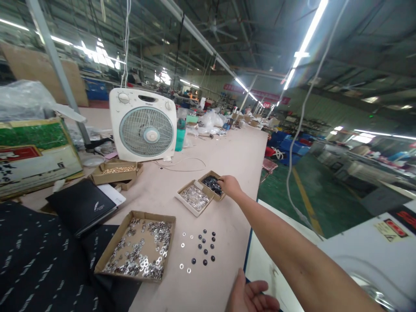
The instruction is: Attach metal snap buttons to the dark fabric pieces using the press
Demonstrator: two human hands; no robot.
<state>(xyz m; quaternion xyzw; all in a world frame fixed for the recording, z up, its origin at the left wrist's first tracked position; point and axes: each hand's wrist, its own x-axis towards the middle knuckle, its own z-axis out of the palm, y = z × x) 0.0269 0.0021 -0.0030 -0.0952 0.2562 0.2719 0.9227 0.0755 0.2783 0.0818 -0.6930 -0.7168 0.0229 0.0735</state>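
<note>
One table (234, 156): pale, flat and smooth, stretching away in front of you.
Fan (143, 125): white plastic, squarish with rounded corners and a round wire grille, upright on the table's left side.
Tray (150, 243): low, open cardboard, strewn with shiny metal washers (143, 262).
Your left hand (251, 298): partly cut off by the view's bottom edge, palm up, fingers loosely bent, thumb well apart from them; a wide grip.
Your right hand (229, 185): fingertips down in the brown box, touching its contents; I cannot tell whether they pinch a piece.
White box (186, 207): shallow, full of small silvery bits, just beside the brown one.
Brown box (222, 198): cardboard, filled with glossy dark pieces (212, 183) under your right fingers.
Black caps (205, 251): round, domed, shiny, loosely grouped right of the tray.
Loose rings (181, 266): flat, silvery, between tray and caps.
</note>
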